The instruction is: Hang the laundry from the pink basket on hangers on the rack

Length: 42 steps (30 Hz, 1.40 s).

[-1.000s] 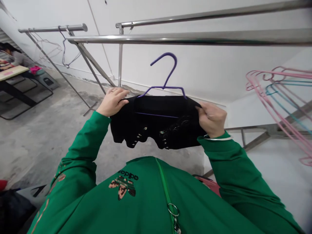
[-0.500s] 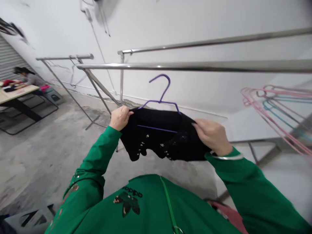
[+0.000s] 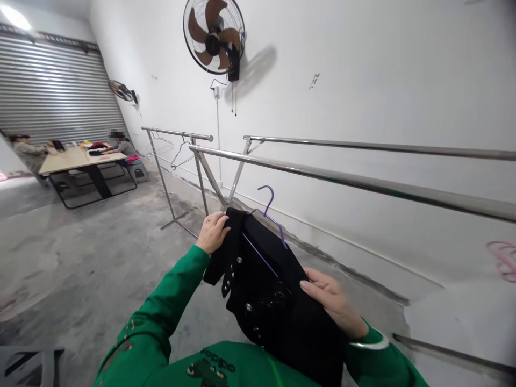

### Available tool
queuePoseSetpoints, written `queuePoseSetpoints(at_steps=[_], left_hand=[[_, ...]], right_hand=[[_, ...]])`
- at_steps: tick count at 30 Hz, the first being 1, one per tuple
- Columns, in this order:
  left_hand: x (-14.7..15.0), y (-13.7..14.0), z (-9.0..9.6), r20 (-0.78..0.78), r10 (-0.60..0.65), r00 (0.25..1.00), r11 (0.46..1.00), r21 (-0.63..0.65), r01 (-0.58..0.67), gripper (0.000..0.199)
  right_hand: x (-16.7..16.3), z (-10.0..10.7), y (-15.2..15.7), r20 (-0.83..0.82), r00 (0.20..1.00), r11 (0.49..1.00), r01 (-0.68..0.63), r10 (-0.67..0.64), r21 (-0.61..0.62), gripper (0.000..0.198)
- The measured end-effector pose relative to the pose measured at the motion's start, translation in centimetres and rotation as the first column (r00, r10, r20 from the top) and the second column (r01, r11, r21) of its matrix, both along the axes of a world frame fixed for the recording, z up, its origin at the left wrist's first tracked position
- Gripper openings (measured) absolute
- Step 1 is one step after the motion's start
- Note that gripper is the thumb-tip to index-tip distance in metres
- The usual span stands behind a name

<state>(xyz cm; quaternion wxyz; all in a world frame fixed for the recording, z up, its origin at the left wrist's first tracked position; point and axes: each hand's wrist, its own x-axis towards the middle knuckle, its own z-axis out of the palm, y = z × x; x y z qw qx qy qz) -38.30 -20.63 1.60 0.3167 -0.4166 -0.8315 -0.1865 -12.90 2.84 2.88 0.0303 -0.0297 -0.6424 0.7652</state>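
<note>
A black garment (image 3: 298,317) with shiny buttons or studs hangs on a purple hanger (image 3: 276,221) in front of me, tilted down to the right. The hanger's hook stands free in the air, below the near metal rail. My left hand (image 3: 213,231) is closed on the garment's left shoulder, fingers pressed on the cloth. My right hand (image 3: 331,299) grips the right side of the garment lower down, thumb on top and some fingers hidden behind the cloth.
A metal drying rack (image 3: 322,176) with two long rails spans the right. Another rack (image 3: 173,132) bears a few hangers. Two people sit at a table (image 3: 72,161) at the far left. A wall fan (image 3: 213,37) hangs above; a grey stool (image 3: 32,360) stands lower left.
The view has swung left and up. The garment and hanger have tilted, the right side dropping lower and nearer my body. Both hands still hold the cloth.
</note>
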Motion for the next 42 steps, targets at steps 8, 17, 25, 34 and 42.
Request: queuePoseSetpoints(at_steps=[8, 17, 25, 34, 42], left_hand=[[5.8, -8.4, -8.7, 0.311, 0.087, 0.946, 0.973, 0.176, -0.147, 0.021], [9.1, -14.2, -13.6, 0.525, 0.105, 0.845, 0.954, 0.188, -0.236, 0.020], [8.0, -15.6, -14.4, 0.528, 0.107, 0.843, 0.963, 0.158, -0.221, 0.023], [7.6, -15.4, -16.4, 0.545, 0.098, 0.833, 0.984, 0.073, -0.164, 0.027], [6.8, -11.8, -16.0, 0.596, -0.144, 0.790, 0.981, -0.017, 0.192, 0.025]], right_hand=[[-12.1, 0.9, -5.3, -0.384, 0.918, 0.961, 0.190, -0.101, 0.200, 0.029], [-26.0, 1.5, -11.4, -0.558, 0.798, 0.828, 0.460, -0.228, 0.320, 0.024], [-32.3, 1.3, -15.0, -0.454, 0.821, 0.727, 0.540, -0.345, 0.424, 0.034], [-33.6, -0.5, -16.2, -0.426, 0.855, 0.713, 0.494, -0.295, 0.498, 0.022], [-17.8, -14.3, -14.1, -0.142, 0.925, 0.551, 0.327, -0.352, 0.767, 0.018]])
